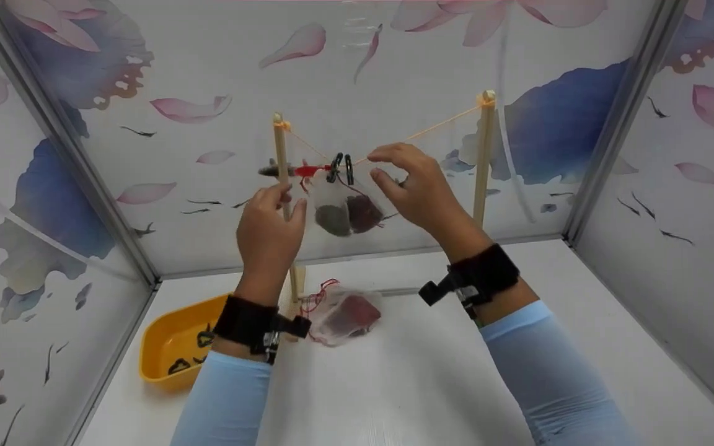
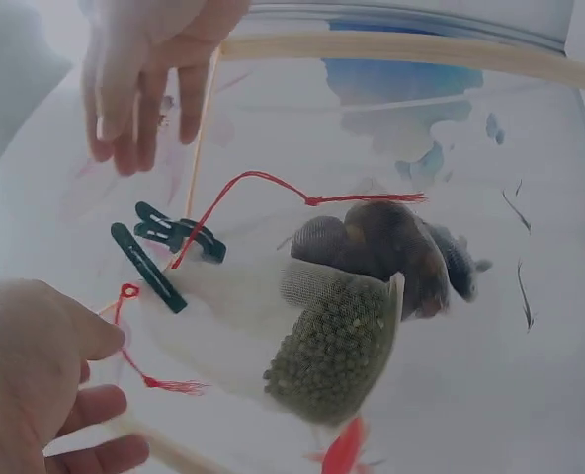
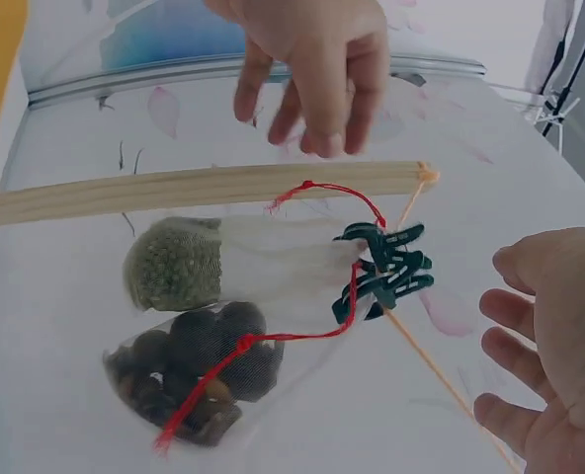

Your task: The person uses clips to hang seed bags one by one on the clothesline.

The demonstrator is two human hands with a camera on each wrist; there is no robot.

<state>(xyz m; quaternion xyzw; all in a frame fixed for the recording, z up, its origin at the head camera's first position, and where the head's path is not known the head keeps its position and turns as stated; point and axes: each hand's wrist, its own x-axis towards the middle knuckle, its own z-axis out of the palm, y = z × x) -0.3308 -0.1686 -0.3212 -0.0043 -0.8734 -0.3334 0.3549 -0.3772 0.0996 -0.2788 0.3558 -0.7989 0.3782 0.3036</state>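
Note:
Two white mesh drawstring bags hang side by side from a sagging orange cord (image 1: 444, 126), held by dark green clips (image 3: 383, 272). Small green beans fill one bag (image 2: 327, 346); larger dark round pieces fill the other bag (image 3: 208, 365). Red drawstrings (image 2: 238, 188) dangle from both. My left hand (image 1: 269, 223) is beside the left wooden post, fingers loosely spread and holding nothing. To the right of the clips, my right hand (image 1: 416, 186) is raised with bent, parted fingers and nothing between them. Whether its fingertips touch the cord, I cannot tell.
Wooden posts stand left (image 1: 280, 148) and right (image 1: 484, 161), with the cord tied at their tops. On the white table (image 1: 444, 384) lies another mesh bag (image 1: 348, 317) with reddish contents. A yellow tray (image 1: 158, 334) at left holds more dark clips. Printed panels enclose the table.

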